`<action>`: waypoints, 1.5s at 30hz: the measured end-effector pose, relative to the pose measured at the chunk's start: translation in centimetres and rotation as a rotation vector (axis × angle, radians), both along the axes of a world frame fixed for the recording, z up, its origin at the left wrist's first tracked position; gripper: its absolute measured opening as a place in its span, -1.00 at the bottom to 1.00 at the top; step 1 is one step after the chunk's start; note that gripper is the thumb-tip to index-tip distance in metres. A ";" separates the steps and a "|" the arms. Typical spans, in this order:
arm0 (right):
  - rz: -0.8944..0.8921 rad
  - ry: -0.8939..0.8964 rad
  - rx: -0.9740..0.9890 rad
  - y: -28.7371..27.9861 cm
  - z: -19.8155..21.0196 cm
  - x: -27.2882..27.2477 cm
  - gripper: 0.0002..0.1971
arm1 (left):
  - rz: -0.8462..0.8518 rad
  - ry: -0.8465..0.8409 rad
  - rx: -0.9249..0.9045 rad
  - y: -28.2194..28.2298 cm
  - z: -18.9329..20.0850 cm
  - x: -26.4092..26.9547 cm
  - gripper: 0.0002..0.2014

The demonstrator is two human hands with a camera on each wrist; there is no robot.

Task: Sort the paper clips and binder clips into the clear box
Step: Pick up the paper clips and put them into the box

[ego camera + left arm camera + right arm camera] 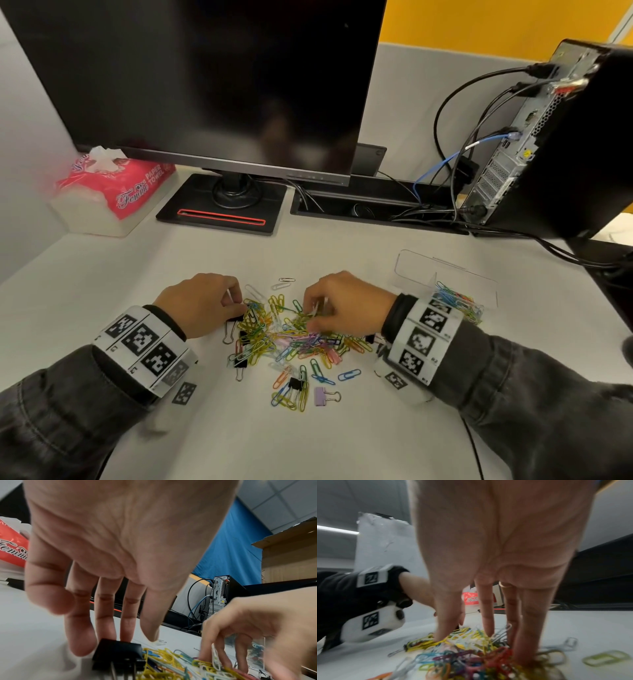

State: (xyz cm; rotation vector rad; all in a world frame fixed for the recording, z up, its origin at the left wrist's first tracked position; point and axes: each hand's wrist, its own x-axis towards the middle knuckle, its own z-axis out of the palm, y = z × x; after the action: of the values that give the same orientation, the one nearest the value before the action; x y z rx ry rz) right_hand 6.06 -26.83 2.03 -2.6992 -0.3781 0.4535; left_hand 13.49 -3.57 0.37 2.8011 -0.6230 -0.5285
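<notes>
Purple clip [321, 396]: lay nearest the person, alone on the desk [376, 428], handles pointing right, well short of both hands.
Black clip [295, 383]: sat just left of it and a little farther off, among a few loose paper clips.
Pile [291, 337]: a tangle of coloured paper clips spread between the two wrists, with more black binder clips along its left edge.
Left hand [202, 306]: rested at the pile's left edge, fingers bent down; in the left wrist view the fingertips [126, 632] touched the top of a black binder clip [118, 651] (whether they actually pinched it, I cannot tell).
Right hand [346, 305]: hovered over the pile's right half, fingers pointing down into the clips; the right wrist view showed the fingertips [488, 627] buried among them, and white clips stood up between the fingers, though a firm grip could not be made out through the blur.
Stray clips [287, 280]: a few pale ones lay just beyond the pile, apart from both hands.
Box [445, 274]: clear, stood right of the right wrist and beyond it, its near compartment holding paper clips [459, 303], its far compartment showing nothing I could make out.
Tissues [113, 192]: far left, beside the monitor [205, 85].
Computer [548, 137]: far right, cables trailing.
</notes>
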 end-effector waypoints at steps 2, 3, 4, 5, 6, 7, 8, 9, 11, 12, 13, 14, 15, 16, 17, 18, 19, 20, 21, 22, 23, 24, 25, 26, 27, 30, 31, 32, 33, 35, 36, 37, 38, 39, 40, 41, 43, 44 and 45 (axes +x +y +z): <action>0.074 0.052 -0.142 1.4 -0.5 -0.3 -0.40 | -0.001 0.001 0.001 0.1 0.0 0.0 -0.81; 0.103 0.045 -0.188 1.9 -0.8 -0.4 -0.33 | -0.003 0.001 0.000 0.1 0.1 0.0 -0.81; 0.123 0.023 -0.217 2.4 -1.0 -0.6 -0.32 | -0.002 0.002 -0.003 0.1 0.1 0.0 -0.81; 0.136 -0.003 -0.235 2.8 -1.1 -0.7 -0.36 | -0.001 0.000 -0.005 0.1 0.1 0.0 -0.81; 0.143 -0.029 -0.246 3.0 -1.2 -0.7 -0.41 | 0.000 -0.002 -0.006 0.1 0.1 0.0 -0.81; 0.149 -0.052 -0.252 3.2 -1.2 -0.7 -0.48 | 0.000 -0.004 -0.006 0.1 0.1 0.1 -0.81; 0.152 -0.071 -0.258 3.3 -1.2 -0.6 -0.53 | 0.001 -0.002 -0.004 0.1 0.1 0.1 -0.81; 0.149 -0.087 -0.258 3.3 -1.1 -0.6 -0.57 | 0.000 0.000 -0.002 0.1 0.1 0.1 -0.81; 0.119 -0.102 -0.220 2.9 -0.9 -0.4 -0.62 | -0.003 0.006 0.003 0.1 0.1 0.0 -0.81; 0.093 -0.099 -0.177 2.6 -0.8 -0.3 -0.65 | -0.004 0.008 0.003 0.1 0.1 0.0 -0.81; 0.063 -0.088 -0.122 2.1 -0.6 -0.2 -0.67 | -0.005 0.009 0.002 0.0 0.1 0.0 -0.82; 0.036 -0.071 -0.065 1.7 -0.5 0.0 -0.69 | -0.006 0.009 0.000 0.0 0.2 0.0 -0.81; 0.014 -0.055 -0.012 1.2 -0.4 0.1 -0.70 | -0.005 0.009 -0.002 0.1 0.2 0.0 -0.81; -0.010 -0.044 0.036 0.8 -0.3 0.1 -0.71 | -0.005 0.008 -0.003 0.1 0.2 0.1 -0.81; -0.034 -0.038 0.081 0.4 -0.3 0.2 -0.73 | -0.004 0.008 -0.003 0.1 0.2 0.1 -0.81; -0.058 -0.037 0.121 0.0 -0.3 0.2 -0.76 | -0.001 0.008 -0.004 0.1 0.2 0.1 -0.81; -0.084 -0.036 0.154 -0.5 -0.2 0.2 -0.78 | 0.001 0.008 -0.004 0.1 0.1 0.1 -0.81; -0.110 -0.033 0.183 -0.9 -0.1 0.3 -0.79 | 0.001 0.008 -0.005 0.1 0.1 0.1 -0.81; -0.133 -0.024 0.217 -1.4 0.0 0.3 -0.79 | 0.001 0.009 -0.005 0.1 0.1 0.1 -0.82; -0.153 -0.011 0.262 -1.8 0.1 0.4 -0.80 | 0.000 0.011 -0.005 0.1 0.1 0.0 -0.82; -0.163 0.001 0.311 -2.2 0.3 0.4 -0.80 | -0.001 0.013 -0.004 0.1 0.1 0.0 -0.82; -0.167 0.014 0.354 -2.6 0.5 0.3 -0.79 | -0.002 0.015 -0.003 0.1 0.1 0.0 -0.82; -0.169 0.027 0.394 -2.9 0.7 0.2 -0.78 | -0.004 0.015 -0.001 0.1 0.1 0.0 -0.81; -0.174 0.043 0.435 -3.1 0.9 0.1 -0.78 | -0.005 0.016 0.001 0.1 0.1 0.0 -0.81; -0.183 0.062 0.479 -3.4 1.1 -0.1 -0.77 | -0.006 0.018 0.002 0.1 0.1 0.0 -0.81; -0.215 0.092 0.586 -4.3 1.8 -0.6 -0.76 | -0.010 0.010 -0.008 0.1 0.1 0.0 -0.82; -0.224 0.084 0.606 -4.6 2.2 -0.9 -0.76 | -0.013 0.008 -0.011 0.1 0.2 0.0 -0.82; -0.234 0.069 0.624 -5.0 2.6 -1.2 -0.76 | -0.013 0.008 -0.014 0.0 0.2 0.0 -0.82; -0.244 0.045 0.639 -5.6 3.1 -1.5 -0.77 | -0.012 0.008 -0.016 0.0 0.2 0.0 -0.82; -0.269 -0.025 0.652 -7.0 4.5 -2.3 -0.78 | -0.017 -0.007 -0.017 0.0 0.2 -0.1 -0.83; -0.287 -0.069 0.648 -8.0 5.1 -2.7 -0.79 | -0.021 -0.021 -0.018 0.1 0.3 -0.1 -0.82; -0.311 -0.113 0.639 -9.1 5.8 -3.2 -0.80 | -0.026 -0.031 -0.022 0.1 0.3 -0.1 -0.82; -0.339 -0.155 0.630 -10.2 6.3 -3.7 -0.81 | -0.028 -0.034 -0.027 0.1 0.3 -0.2 -0.82; -0.370 -0.192 0.627 -11.4 6.7 -4.1 -0.82 | -0.029 -0.037 -0.031 0.1 0.3 -0.2 -0.83; -0.402 -0.225 0.628 -12.6 7.0 -4.6 -0.82 | -0.032 -0.041 -0.034 0.1 0.3 -0.2 -0.84; -0.435 -0.253 0.629 -13.8 7.2 -5.1 -0.81 | -0.036 -0.051 -0.033 0.1 0.3 -0.2 -0.85; -0.483 -0.304 0.607 -15.8 7.4 -6.0 -0.80 | -0.037 -0.111 -0.024 0.1 0.3 -0.2 -0.87; -0.491 -0.329 0.571 -16.5 7.3 -6.4 -0.81 | -0.030 -0.153 -0.031 0.0 0.3 -0.2 -0.87; -0.492 -0.360 0.524 -17.2 7.1 -6.8 -0.82 | -0.026 -0.198 -0.052 -0.1 0.3 -0.3 -0.87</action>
State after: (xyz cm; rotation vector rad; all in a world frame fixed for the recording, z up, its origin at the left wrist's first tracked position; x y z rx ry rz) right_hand -0.70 -43.98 9.11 -2.2316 0.0796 -0.2467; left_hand 13.15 -3.65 0.69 2.8205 -0.7022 -0.2372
